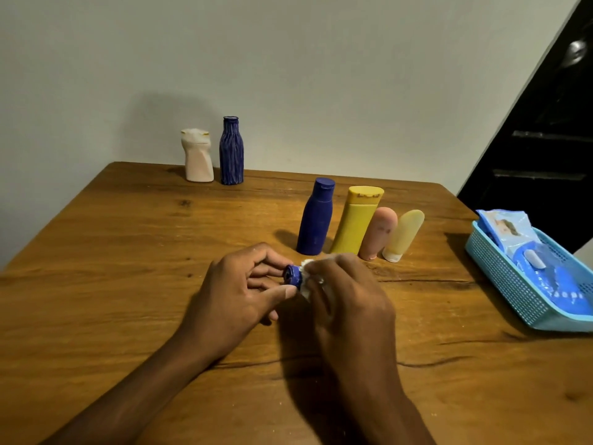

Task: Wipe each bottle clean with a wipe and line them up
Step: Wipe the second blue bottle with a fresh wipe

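Head view: a small dark blue plastic bottle [293, 275] is pinched by the left hand [239, 292] above the brown wooden table [128, 252] and rubbed with a white wipe [307, 285] gripped by the right hand [348, 295], while four bottles [356, 221] are lined up and two [213, 154] look left.

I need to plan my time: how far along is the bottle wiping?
Four bottles stand lined up mid-table, seemingly done. A small blue bottle is in the left hand, the right hand rubbing it with a wipe. The two bottles by the wall look left.
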